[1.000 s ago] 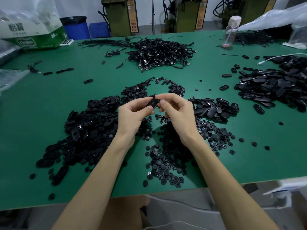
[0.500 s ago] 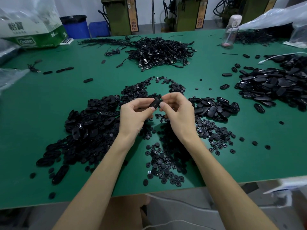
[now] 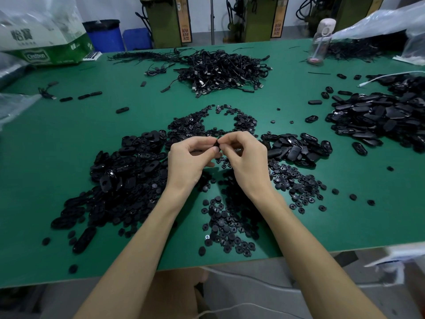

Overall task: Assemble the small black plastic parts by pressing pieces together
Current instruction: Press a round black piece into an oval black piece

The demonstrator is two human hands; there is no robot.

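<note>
Left hand and right hand meet tip to tip, both clamped on one small black part. Left thumb and forefinger pinch it from 9 o'clock, right thumb and forefinger from 3 o'clock. The other fingers on both hands are curled in. We only see a sliver of the part between the tips, so we can't tell its shape or whether it's one piece or two. It's held up off the green table, clear of every pile.

Clock positions below are taken from the hands:
- 6 o'clock, between the forearms: round buttons scattered near the table's front edge.
- 9 o'clock, just beside the left wrist: big heap of oval shells.
- 12 o'clock, just past the fingertips: ring of round pieces.
- 3 o'clock, just beside the right hand: small glossy heap of oval parts.
- 4 o'clock: loose round pieces.
- 2 o'clock, well apart, at the right edge: large heap of flat covers, with a white cable on its far side.
- 12 o'clock, far: tangle of black cables.
- 1 o'clock, far edge: clear bottle, upright.
- 10 o'clock, far corner: green-and-white bag, with a blue bin behind it, off the table.
</note>
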